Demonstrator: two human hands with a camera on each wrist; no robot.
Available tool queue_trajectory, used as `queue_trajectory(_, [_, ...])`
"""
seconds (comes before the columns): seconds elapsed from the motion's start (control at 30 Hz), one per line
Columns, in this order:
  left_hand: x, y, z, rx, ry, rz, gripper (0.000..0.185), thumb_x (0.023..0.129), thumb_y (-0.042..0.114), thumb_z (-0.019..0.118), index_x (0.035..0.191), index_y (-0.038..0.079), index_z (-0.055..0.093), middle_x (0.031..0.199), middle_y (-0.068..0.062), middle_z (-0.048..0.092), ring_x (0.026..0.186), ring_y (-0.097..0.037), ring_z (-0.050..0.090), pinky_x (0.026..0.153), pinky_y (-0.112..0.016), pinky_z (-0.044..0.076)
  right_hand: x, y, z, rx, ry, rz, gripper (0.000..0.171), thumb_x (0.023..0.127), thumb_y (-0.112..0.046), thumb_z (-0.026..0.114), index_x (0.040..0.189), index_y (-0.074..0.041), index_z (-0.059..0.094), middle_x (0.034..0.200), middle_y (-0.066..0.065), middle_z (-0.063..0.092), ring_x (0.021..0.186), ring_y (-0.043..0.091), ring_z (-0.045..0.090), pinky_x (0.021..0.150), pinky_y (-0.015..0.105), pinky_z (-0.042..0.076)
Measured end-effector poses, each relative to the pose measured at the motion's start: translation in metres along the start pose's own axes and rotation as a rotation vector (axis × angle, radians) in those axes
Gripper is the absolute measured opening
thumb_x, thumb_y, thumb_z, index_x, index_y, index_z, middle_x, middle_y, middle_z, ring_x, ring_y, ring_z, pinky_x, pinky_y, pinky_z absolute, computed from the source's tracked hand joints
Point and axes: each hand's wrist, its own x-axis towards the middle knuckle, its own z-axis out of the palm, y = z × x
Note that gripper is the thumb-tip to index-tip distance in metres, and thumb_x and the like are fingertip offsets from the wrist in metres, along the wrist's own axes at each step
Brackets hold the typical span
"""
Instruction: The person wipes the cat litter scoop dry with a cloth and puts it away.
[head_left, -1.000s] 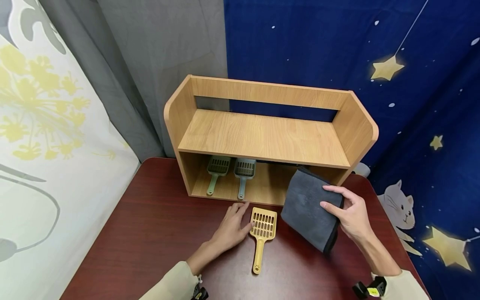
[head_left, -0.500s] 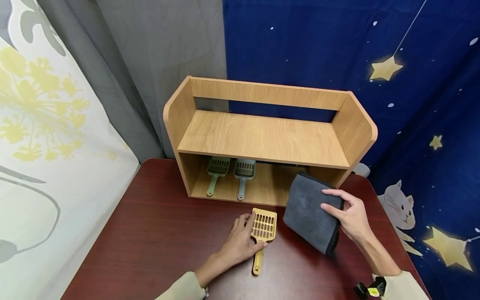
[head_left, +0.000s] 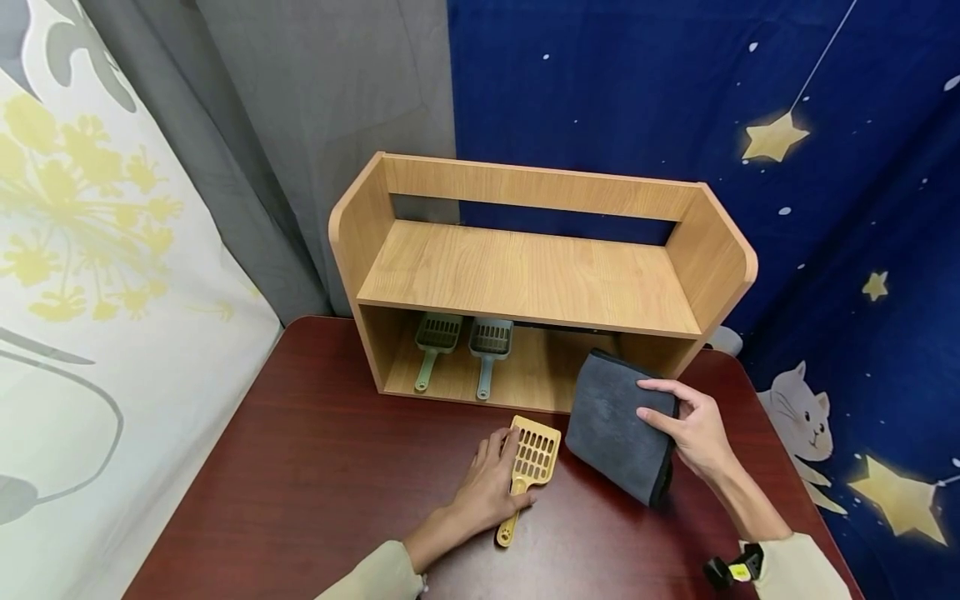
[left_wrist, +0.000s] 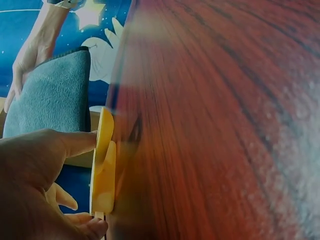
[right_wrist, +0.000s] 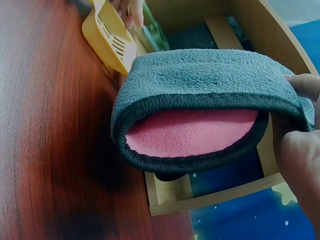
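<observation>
A yellow slotted litter scoop (head_left: pixel 536 450) with a paw-marked handle lies at the middle of the table, its handle angled toward the front left. My left hand (head_left: pixel 483 487) grips it from the left side; in the left wrist view the thumb presses on the scoop (left_wrist: pixel 103 170) and the fingertips hold its far edge. A folded grey cloth (head_left: pixel 618 425) with black edging is pinched at its right side by my right hand (head_left: pixel 693 425). The right wrist view shows a pink inner face in the fold of the cloth (right_wrist: pixel 200 75).
Behind the hands stands a two-tier wooden shelf (head_left: pixel 525 267) on the dark red table (head_left: pixel 322 467). A green scoop (head_left: pixel 438 333) and a blue-grey scoop (head_left: pixel 491 337) lie side by side on its lower level. Curtains (head_left: pixel 600 83) hang behind.
My left hand has moved right and down onto the yellow litter scoop and taken hold of it. The scoop has turned slightly, its handle end shifting left. The right hand with the cloth barely moved.
</observation>
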Motion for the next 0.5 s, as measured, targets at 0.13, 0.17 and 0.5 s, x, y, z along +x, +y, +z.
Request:
queue_trajectory(0.13, [-0.0019, 0.0002, -0.0015, 0.011, 0.002, 0.010, 0.105, 0.080, 0.031, 0.094, 0.160, -0.004, 0.037, 0.151, -0.023, 0.045, 0.132, -0.039, 0.050, 0.108, -0.055, 0.047, 0.0007, 0.0000, -0.0016, -0.029, 0.010, 0.020, 0.043, 0.090, 0.018, 0.071, 0.132, 0.017, 0.062, 0.119, 0.003, 0.073, 0.100, 0.014, 0.072, 0.078, 0.032, 0.062])
queue_trajectory(0.17, [-0.0024, -0.0001, -0.0021, 0.010, 0.002, 0.012, 0.104, 0.080, 0.030, 0.094, 0.160, -0.004, 0.037, 0.151, -0.023, 0.045, 0.133, -0.039, 0.050, 0.109, -0.055, 0.047, 0.0007, -0.0001, -0.0021, -0.032, 0.009, 0.023, 0.043, 0.090, 0.018, 0.071, 0.132, 0.017, 0.061, 0.119, 0.003, 0.073, 0.100, 0.014, 0.072, 0.078, 0.032, 0.062])
queue_trajectory(0.5, [-0.0067, -0.0090, -0.0100, 0.005, 0.002, 0.004, 0.095, 0.079, 0.019, 0.093, 0.157, -0.004, 0.044, 0.146, -0.021, 0.051, 0.128, -0.033, 0.052, 0.104, -0.052, 0.049, 0.0020, -0.0014, -0.0041, -0.050, 0.011, 0.018, 0.041, 0.091, 0.018, 0.071, 0.130, 0.016, 0.062, 0.118, 0.002, 0.073, 0.099, 0.014, 0.072, 0.079, 0.032, 0.062])
